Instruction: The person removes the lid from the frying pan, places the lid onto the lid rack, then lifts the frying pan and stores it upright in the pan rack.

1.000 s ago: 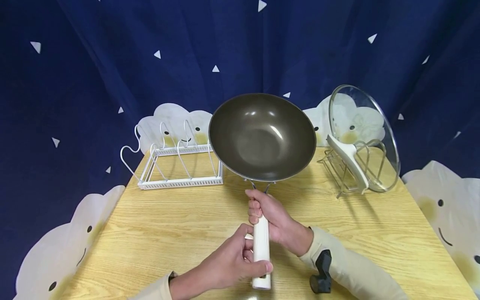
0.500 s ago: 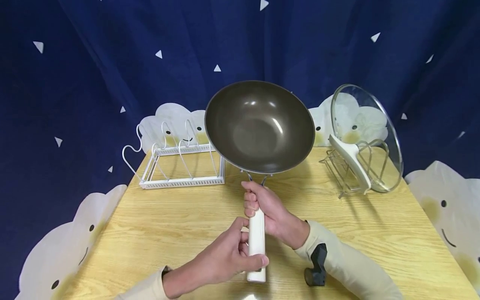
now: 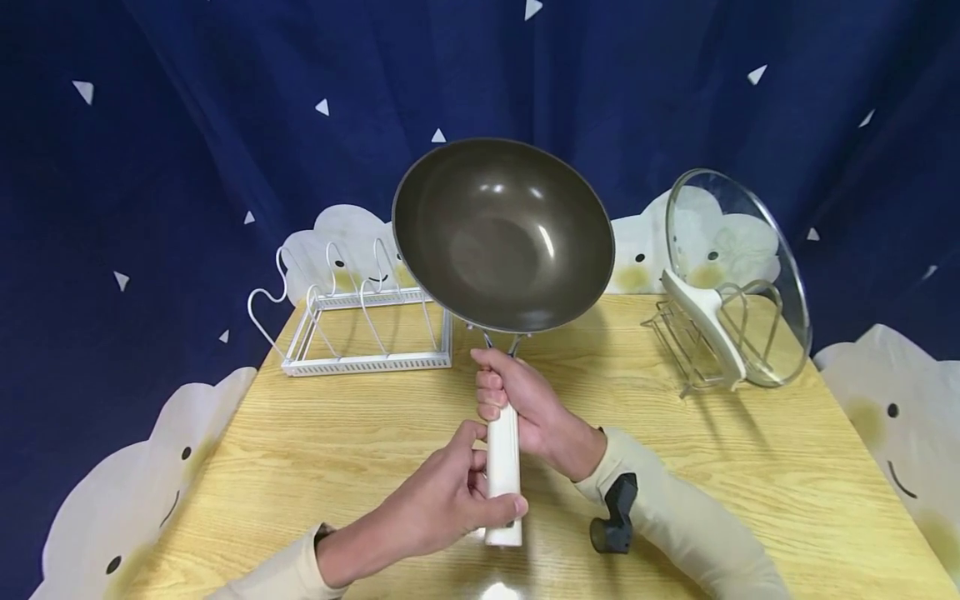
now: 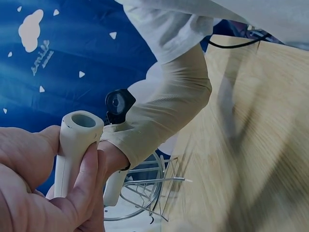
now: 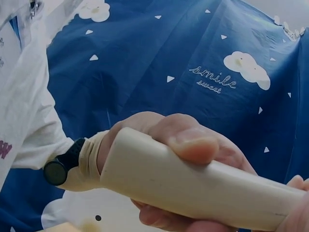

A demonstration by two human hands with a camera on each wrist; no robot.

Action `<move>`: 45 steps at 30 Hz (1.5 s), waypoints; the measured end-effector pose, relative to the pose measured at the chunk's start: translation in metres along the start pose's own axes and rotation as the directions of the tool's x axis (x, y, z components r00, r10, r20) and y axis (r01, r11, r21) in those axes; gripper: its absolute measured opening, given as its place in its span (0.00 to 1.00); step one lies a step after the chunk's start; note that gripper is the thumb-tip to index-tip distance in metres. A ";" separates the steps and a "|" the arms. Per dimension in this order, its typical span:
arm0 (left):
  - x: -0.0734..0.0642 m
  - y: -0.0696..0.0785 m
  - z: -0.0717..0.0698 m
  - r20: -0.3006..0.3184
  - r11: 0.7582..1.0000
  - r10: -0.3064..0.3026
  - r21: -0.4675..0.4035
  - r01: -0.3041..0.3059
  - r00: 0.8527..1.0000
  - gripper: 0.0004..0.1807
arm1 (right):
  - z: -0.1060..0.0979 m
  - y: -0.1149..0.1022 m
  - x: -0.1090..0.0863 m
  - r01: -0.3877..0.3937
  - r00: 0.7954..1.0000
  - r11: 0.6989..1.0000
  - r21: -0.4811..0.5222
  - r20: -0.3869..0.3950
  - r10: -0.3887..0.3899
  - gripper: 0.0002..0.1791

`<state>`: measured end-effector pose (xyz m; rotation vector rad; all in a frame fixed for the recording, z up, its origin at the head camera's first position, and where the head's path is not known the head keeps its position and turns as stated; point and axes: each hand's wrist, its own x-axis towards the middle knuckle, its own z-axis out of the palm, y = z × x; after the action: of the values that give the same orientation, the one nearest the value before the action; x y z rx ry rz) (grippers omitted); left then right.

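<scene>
I hold a dark-lined pan [image 3: 502, 242] by its pale handle [image 3: 503, 458], and the pan fills the middle of the head view, raised over the wooden table [image 3: 322, 458] with its inside turned toward me. My right hand [image 3: 525, 408] is wrapped closely round the handle just below the metal prongs that join it to the pan, in the centre of the frame. My left hand [image 3: 442, 500] is lower, at bottom centre, thumb laid across the handle near its end and fingers curled behind it; in the left wrist view the handle's hollow end sticks out past that grip. At centre left a white rack [image 3: 375, 363] with upright wire loops rests on the table. At centre right a clear lid [image 3: 757, 242] with a white grip leans tilted in a wire stand [image 3: 686, 367]. A black device [image 3: 617, 517] sits on my right sleeve [image 3: 682, 517], and a blue curtain [image 3: 262, 75] with white triangles spans the top of the frame.
</scene>
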<state>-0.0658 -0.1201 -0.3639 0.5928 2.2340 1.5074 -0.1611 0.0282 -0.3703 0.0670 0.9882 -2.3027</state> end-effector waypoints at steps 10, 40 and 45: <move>-0.004 0.004 -0.007 -0.043 0.995 0.013 0.103 -0.008 0.999 0.33 | 0.006 -0.001 0.011 -0.004 0.997 1.000 -0.013 0.073 0.005 0.22; -0.006 0.007 -0.023 -0.210 0.938 0.074 0.346 0.003 0.975 0.32 | 0.022 -0.004 0.046 -0.015 0.930 0.999 0.050 0.367 -0.004 0.23; -0.007 0.009 -0.026 -0.241 0.930 0.056 0.365 0.037 0.969 0.32 | 0.025 -0.003 0.052 -0.021 0.908 0.996 0.089 0.418 -0.018 0.22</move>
<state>-0.0721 -0.1408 -0.3462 0.5436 2.7423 1.2271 -0.1994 -0.0148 -0.3648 -0.3757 0.6587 -2.2274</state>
